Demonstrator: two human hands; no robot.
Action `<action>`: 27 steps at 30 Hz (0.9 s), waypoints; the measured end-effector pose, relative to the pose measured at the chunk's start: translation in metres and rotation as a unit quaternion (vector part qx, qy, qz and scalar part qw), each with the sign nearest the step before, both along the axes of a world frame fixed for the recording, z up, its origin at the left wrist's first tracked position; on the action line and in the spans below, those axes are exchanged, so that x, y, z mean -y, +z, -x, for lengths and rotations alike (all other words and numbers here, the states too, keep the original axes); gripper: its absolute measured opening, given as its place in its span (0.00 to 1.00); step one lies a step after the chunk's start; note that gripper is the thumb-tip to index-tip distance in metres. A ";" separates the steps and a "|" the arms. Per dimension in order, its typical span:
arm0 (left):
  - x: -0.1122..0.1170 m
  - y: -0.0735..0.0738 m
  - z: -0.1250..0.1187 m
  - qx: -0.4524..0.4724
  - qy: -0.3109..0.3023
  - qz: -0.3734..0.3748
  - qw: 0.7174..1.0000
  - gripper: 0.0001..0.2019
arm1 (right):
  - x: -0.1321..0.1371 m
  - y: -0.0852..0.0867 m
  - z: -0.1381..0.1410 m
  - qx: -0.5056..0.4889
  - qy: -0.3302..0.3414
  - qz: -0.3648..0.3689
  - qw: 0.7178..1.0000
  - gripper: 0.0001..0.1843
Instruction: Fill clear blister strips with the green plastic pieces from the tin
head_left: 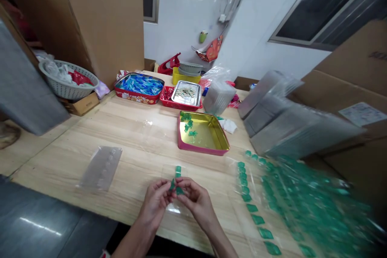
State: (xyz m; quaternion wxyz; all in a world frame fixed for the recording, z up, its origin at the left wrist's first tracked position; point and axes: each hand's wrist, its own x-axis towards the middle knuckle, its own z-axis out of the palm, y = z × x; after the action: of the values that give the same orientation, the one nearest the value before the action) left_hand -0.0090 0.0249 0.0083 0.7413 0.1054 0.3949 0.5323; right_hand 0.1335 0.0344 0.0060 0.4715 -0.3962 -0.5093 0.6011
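Observation:
My left hand [157, 199] pinches a small green translucent piece [172, 184] between thumb and fingertips. Close beside it, the fingertips of my right hand [196, 199] are closed on another green piece [179, 190]. Both hands meet over a clear plastic blister sheet [173, 209] on the table, partly hidden by my fingers. One more green piece [178, 168] sits at the sheet's far end. Beyond my hands stands a pink-sided tin [202, 150] with a gold inside, holding loose green pieces [187, 124] toward its left.
Filled clear sheets with green pieces [266, 234] spread at right, before stacked clear plastic trays [296, 125]. A clear blister sheet [101, 167] lies left. At the back are a red tin of blue pieces [139, 84], a metal tray [186, 92] and a grey basket [71, 88].

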 end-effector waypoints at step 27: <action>0.010 0.005 0.005 0.014 -0.063 0.025 0.998 0.12 | 0.008 -0.024 -0.012 0.078 -0.106 0.017 0.991 0.10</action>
State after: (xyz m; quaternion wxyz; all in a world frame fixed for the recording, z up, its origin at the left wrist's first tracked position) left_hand -0.0137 0.0151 0.0137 0.7810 0.1038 0.3908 0.4761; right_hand 0.1459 0.0267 -0.0178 0.4843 -0.5014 -0.4892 0.5242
